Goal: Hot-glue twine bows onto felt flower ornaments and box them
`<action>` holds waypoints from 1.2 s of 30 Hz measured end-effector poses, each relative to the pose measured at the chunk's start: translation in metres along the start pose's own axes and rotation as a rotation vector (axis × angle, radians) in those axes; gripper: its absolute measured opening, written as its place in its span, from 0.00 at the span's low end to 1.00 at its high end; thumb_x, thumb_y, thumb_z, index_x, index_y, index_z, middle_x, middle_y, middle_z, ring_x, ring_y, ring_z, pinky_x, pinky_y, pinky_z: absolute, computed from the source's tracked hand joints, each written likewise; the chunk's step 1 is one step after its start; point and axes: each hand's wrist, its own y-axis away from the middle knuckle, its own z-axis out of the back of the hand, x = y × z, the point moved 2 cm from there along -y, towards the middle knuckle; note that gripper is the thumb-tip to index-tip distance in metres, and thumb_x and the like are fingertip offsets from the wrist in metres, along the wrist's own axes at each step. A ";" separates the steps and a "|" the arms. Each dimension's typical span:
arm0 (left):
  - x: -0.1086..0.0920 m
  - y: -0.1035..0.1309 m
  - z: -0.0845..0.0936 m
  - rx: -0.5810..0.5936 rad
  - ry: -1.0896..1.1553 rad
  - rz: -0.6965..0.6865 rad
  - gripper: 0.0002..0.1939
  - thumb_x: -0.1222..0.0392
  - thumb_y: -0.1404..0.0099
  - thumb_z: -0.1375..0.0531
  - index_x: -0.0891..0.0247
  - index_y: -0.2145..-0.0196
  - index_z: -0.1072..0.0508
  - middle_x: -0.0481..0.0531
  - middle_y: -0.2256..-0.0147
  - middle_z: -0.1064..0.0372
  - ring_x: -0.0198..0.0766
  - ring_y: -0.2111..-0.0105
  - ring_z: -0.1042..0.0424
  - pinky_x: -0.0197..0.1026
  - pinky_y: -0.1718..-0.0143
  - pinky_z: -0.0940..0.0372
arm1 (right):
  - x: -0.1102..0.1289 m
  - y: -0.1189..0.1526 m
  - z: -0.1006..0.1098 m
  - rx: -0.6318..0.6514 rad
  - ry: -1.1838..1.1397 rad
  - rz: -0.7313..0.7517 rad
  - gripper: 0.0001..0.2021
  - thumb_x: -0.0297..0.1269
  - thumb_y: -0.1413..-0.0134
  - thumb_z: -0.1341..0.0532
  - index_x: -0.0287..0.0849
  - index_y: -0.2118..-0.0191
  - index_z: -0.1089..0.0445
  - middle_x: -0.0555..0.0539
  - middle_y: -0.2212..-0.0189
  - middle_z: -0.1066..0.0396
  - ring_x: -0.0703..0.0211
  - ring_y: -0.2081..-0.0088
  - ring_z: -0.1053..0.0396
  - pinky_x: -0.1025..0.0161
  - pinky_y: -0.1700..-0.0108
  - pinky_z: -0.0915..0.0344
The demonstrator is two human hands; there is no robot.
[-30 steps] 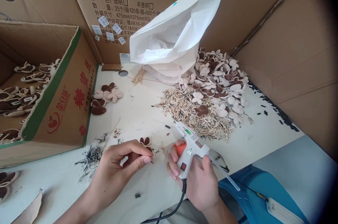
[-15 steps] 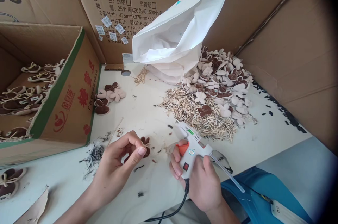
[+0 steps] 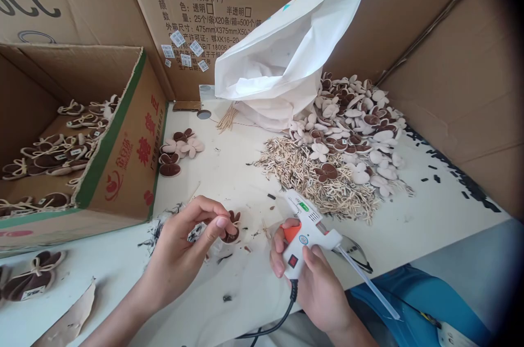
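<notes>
My right hand [image 3: 313, 276] is wrapped round a white hot glue gun [image 3: 305, 235], with fingers at its orange trigger. A clear glue stick [image 3: 370, 284] juts from the gun's back end, and its nozzle points up and left. My left hand [image 3: 188, 254] has thumb and forefinger pinched together just over a small brown felt piece [image 3: 232, 235] lying on the table. Whatever sits between those fingertips is too small or hidden to make out. Part of the brown piece is covered by the hand.
At left stands a cardboard box [image 3: 123, 156] holding several brown pieces with cream bows. A heap of cream cord bits [image 3: 319, 183] lies beside a pile of felt shapes [image 3: 360, 118] and a white bag [image 3: 282, 79]. Black bits [image 3: 454, 164] line the right side. Dark threads [image 3: 158, 227] lie near my left hand.
The view has shifted left, so things appear further right. My left fingertips were on a cream bow at the brown piece; that bow no longer shows. The glue gun stays in my right hand.
</notes>
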 end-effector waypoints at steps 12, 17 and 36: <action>0.003 -0.007 0.021 0.266 -0.735 -0.475 0.15 0.70 0.18 0.47 0.61 0.59 0.23 0.52 0.64 0.28 0.39 0.65 0.32 0.40 0.64 0.38 | -0.002 -0.002 -0.001 -0.023 0.047 0.018 0.09 0.46 0.26 0.36 0.51 0.47 0.25 0.48 0.61 0.28 0.56 0.68 0.32 0.56 0.62 0.38; 0.001 -0.006 0.027 0.295 -0.785 -0.524 0.16 0.73 0.21 0.48 0.61 0.58 0.21 0.53 0.64 0.29 0.39 0.67 0.31 0.37 0.69 0.38 | -0.002 -0.003 -0.001 -0.021 0.077 0.045 0.08 0.43 0.25 0.37 0.52 0.47 0.24 0.49 0.62 0.28 0.56 0.69 0.31 0.56 0.62 0.35; -0.001 -0.004 0.001 0.260 -0.479 -0.486 0.11 0.68 0.18 0.44 0.60 0.56 0.23 0.52 0.63 0.21 0.39 0.65 0.23 0.39 0.64 0.35 | -0.002 0.000 -0.015 -0.100 0.150 -0.016 0.11 0.44 0.28 0.33 0.50 0.45 0.26 0.40 0.53 0.19 0.47 0.64 0.26 0.46 0.54 0.36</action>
